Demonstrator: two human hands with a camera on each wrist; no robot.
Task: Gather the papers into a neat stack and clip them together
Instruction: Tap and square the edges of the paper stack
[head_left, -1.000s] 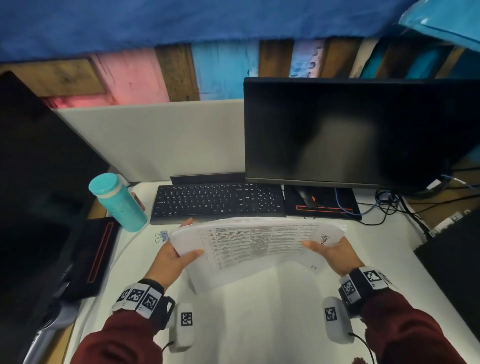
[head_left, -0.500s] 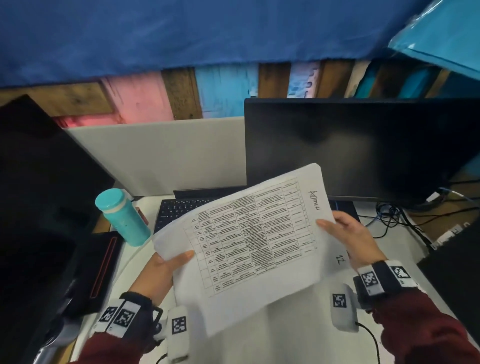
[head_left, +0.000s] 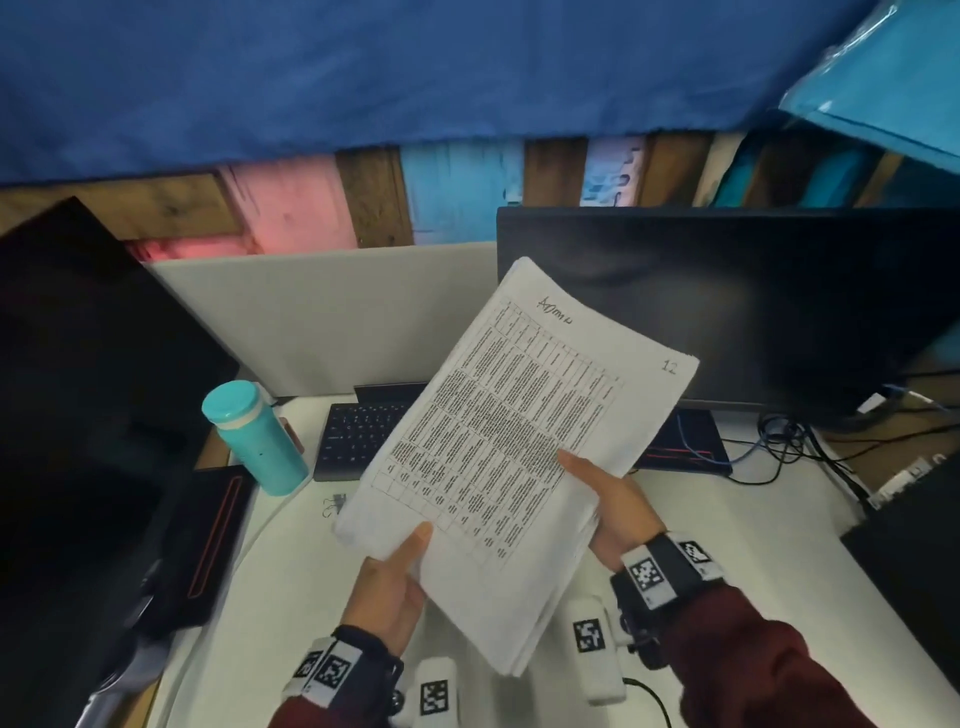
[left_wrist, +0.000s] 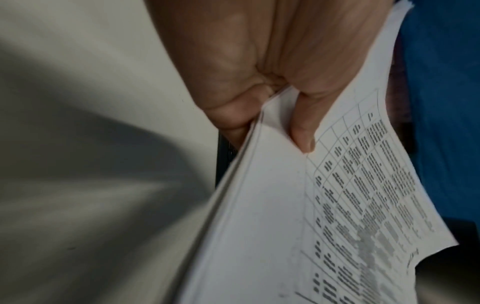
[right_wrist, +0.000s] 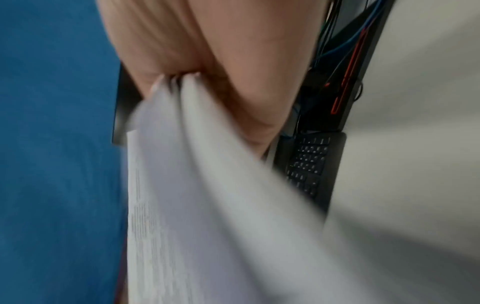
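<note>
A thick stack of printed papers with a table on its top sheet is held up off the white desk, tilted with one corner pointing down. My left hand pinches its lower left edge, thumb on top and fingers underneath. My right hand grips the right edge the same way. In the left wrist view the thumb presses the papers near the table grid. The right wrist view shows the papers blurred under the palm. A binder clip lies on the desk left of the stack.
A teal bottle stands at the desk's left. A black keyboard lies behind the papers, a dark monitor rises at the back right, another dark screen at the left. Cables trail at the right.
Both hands lifted the stack off the desk and turned it clockwise from landscape to nearly upright. My left hand moved under the lower edge and my right hand dropped to the stack's lower right side.
</note>
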